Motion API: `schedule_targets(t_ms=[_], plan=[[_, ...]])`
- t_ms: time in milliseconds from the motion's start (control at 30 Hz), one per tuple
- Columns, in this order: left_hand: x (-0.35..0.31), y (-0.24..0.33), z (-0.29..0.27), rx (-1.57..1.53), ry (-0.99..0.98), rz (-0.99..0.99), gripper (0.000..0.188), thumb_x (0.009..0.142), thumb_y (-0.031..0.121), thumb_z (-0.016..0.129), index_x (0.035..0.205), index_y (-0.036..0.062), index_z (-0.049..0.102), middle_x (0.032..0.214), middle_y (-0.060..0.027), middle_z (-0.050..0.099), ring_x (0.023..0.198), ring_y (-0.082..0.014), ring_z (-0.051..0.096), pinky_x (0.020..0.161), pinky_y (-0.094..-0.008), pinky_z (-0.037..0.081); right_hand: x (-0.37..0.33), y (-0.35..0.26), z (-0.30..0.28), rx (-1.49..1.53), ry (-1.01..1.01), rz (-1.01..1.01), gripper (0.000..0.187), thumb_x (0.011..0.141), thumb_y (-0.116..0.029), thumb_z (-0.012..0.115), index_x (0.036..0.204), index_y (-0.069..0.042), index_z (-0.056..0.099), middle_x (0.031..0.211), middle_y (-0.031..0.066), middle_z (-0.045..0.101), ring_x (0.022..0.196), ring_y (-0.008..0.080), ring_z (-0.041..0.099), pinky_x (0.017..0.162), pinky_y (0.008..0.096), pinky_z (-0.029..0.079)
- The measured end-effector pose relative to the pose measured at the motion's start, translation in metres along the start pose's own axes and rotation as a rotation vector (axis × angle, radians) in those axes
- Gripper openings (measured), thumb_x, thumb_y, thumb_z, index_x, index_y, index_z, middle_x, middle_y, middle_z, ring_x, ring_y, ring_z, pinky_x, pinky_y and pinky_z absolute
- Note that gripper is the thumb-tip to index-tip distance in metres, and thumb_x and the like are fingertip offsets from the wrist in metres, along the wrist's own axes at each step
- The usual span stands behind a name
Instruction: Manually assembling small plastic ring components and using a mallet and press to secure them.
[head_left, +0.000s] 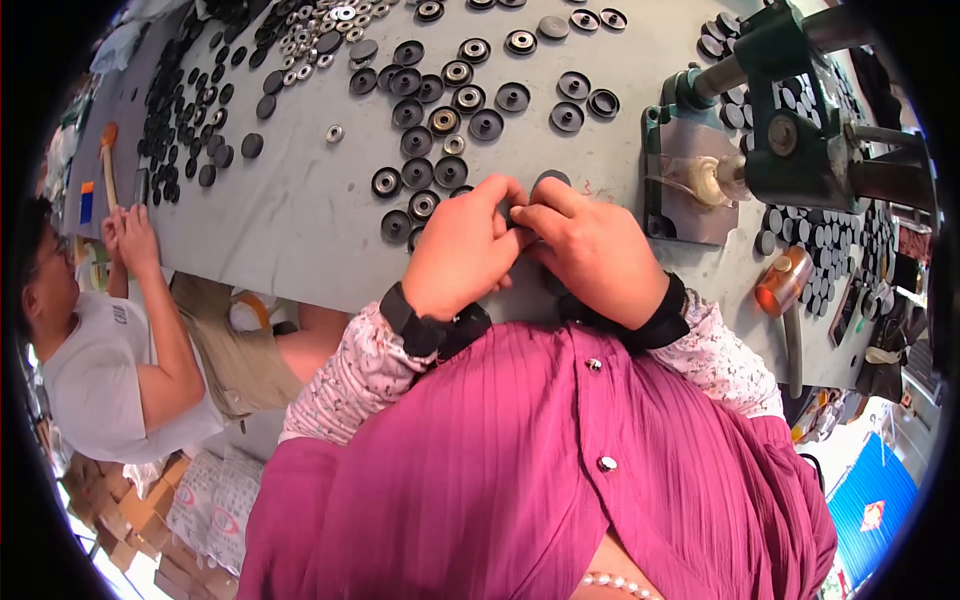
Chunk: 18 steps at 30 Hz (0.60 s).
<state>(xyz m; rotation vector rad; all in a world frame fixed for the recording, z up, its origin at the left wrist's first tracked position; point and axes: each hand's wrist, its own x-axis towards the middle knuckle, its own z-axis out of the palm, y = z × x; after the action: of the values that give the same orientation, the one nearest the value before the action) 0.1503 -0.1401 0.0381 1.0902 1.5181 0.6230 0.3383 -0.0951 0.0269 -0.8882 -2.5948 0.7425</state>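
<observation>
My left hand [462, 248] and my right hand [598, 250] meet near the table's front edge, fingers closed and fingertips together. Between them they pinch a small black part [507, 214], mostly hidden by the fingers. Just beyond my right hand lies a dark disc [551, 177], partly covered. Beyond my left hand spread several black round caps with raised rims and centre posts, such as one cap [486, 125]. Some caps hold a metal ring bearing, like this bearing [444, 121]. A loose bearing [334, 133] sits apart to the left.
A green press [790, 135] stands at the right, with a mallet [783, 283] in front of it. Dark discs [825, 262] crowd the far right. Silver bearings [320, 30] are heaped at the back. On the left, a co-worker [130, 370] sits at the grey table [290, 220].
</observation>
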Motion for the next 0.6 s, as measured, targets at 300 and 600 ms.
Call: schedule_targets(t_ms=[300,600], plan=[[-0.026,-0.024,-0.034,-0.094,0.379,0.172,0.021,0.094,0.008,0.079,0.112,0.0068,0.07,0.082,0.002,0.066,0.063,-0.0034,0.059,0.053,-0.0196,0.047,0.041,0.062,-0.027,-0.118,0.283,0.065,0.028,0.087,-0.012,0.076,0.114,-0.006,0.072,0.107,0.0133,0.068,0.088,0.0356,0.07,0.08,0.0435,0.058],[-0.048,-0.055,-0.016,0.418,0.446,0.386,0.036,0.081,0.008,0.086,0.114,0.006,0.073,0.099,-0.0042,0.061,0.062,-0.0118,0.053,0.06,-0.0281,0.048,0.022,0.05,-0.021,0.05,0.204,0.145,0.02,0.087,-0.003,0.069,0.106,-0.004,0.072,0.101,0.0133,0.066,0.084,0.0346,0.069,0.077,0.0422,0.057]])
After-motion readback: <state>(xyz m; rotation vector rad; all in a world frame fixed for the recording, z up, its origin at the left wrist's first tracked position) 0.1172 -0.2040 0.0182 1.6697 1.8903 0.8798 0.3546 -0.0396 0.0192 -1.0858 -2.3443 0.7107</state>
